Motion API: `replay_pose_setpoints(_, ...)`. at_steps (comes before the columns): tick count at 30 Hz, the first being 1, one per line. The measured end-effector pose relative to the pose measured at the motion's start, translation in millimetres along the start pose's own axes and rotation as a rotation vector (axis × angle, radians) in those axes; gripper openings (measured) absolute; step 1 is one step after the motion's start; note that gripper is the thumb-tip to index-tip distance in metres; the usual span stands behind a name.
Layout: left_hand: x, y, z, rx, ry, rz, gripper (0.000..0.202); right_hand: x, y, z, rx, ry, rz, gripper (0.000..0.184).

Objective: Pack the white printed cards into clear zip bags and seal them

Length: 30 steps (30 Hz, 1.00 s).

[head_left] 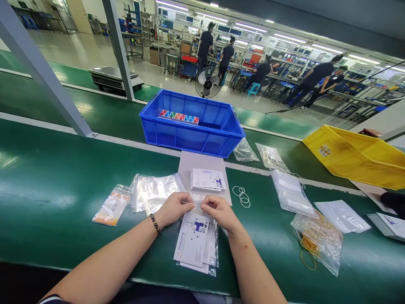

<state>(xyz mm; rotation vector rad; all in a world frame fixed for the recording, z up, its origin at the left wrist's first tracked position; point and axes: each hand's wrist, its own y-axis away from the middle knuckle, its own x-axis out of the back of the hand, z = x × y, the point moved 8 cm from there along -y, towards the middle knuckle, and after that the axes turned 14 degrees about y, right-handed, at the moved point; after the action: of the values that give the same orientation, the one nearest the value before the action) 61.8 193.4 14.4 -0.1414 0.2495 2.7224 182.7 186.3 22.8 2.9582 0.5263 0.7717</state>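
My left hand and my right hand pinch the top edge of a clear plastic zip bag, a small gap between them. Printed white leaflets with a purple picture lie in or under the clear film; the layers are hard to tell apart. Just beyond my hands, a stack of similar leaflets rests on a grey-white sheet. Left of my left hand lie flat empty clear bags and a bagged orange-and-white card. White rubber bands lie beyond my right hand.
A blue bin with a colourful strip stands behind the sheet. At right are a yellow bin, packs of clear bags, a bag of yellow rubber bands and more leaflets. Metal posts rise at left; people work far behind.
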Motion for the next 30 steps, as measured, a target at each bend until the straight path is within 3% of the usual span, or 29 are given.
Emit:
replay_pose_setpoints(4, -2.6, 0.9, -1.5, 0.007, 0.027, -0.007, 0.013, -0.1, -0.3, -6.1, 0.034, 0.091, 0.056, 0.015)
replay_pose_setpoints(8, -9.0, 2.0, -3.8, 0.025, 0.052, -0.034, 0.012, -3.9, 0.7, -13.2, 0.049, 0.162, 0.027, 0.013)
replay_pose_setpoints(19, -5.6, 1.5, 4.0, -0.046, -0.121, -0.067, 0.022, 2.1, 3.2, -14.8, 0.081, 0.243, 0.021, 0.015)
replay_pose_setpoints(22, 18.1, 0.1, 17.7, -0.125, -0.398, 0.088, 0.032, 11.8, 3.7, -12.0, 0.054, 0.248, 0.046, 0.014)
replay_pose_setpoints(24, 36.2, -1.7, 19.0, -0.062, -0.686, 0.195, 0.032, 21.0, 3.8, -10.1, 0.047, 0.287, 0.119, 0.012)
replay_pose_setpoints(27, 54.9, -5.3, 8.3, 0.126, -1.028, 0.209, 0.023, 37.2, 5.6, -9.0, 0.050, 0.373, 0.327, 0.007)
replay_pose_setpoints(30, 62.8, -8.0, 2.0, 0.185, -1.137, 0.179, 0.015, 42.8, 7.4, -7.3, 0.040, 0.419, 0.446, 0.009)
